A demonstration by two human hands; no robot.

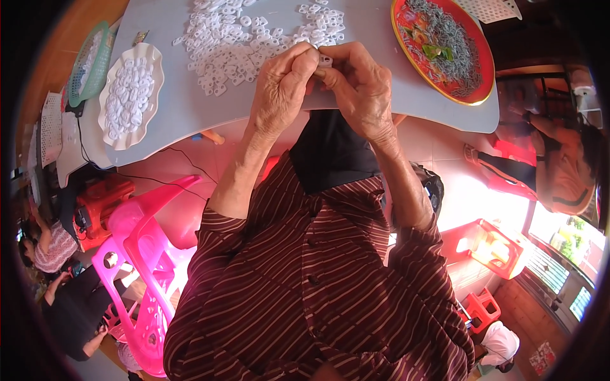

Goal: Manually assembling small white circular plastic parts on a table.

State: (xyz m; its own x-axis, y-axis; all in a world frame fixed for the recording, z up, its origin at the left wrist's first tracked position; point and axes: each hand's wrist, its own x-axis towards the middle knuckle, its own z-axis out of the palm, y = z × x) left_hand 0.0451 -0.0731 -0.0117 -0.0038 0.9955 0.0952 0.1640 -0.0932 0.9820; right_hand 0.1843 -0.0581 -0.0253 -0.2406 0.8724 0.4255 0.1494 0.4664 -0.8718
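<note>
Both my hands meet over the table's near edge around a small white plastic piece (326, 61). My right hand (362, 92) pinches it between thumb and forefinger. My left hand (284, 86) is closed right beside it, fingers curled in; what its fingertips grip is hidden. Just beyond my hands spreads a heap of small white plastic pieces with holes (229, 57). Off to the left, a scalloped white dish (156, 79) holds white oval pieces. On the right sits a red plate with a gold rim (412, 71), bearing many thin grey metal-looking pieces and something green.
The grey-blue table (184, 117) has a curved near edge. A green basket (73, 95) with white pieces stands at the far left. Pink chairs (149, 254) and red stools (495, 251) are around me. Other people sit at both sides. A black cable (136, 174) hangs at left.
</note>
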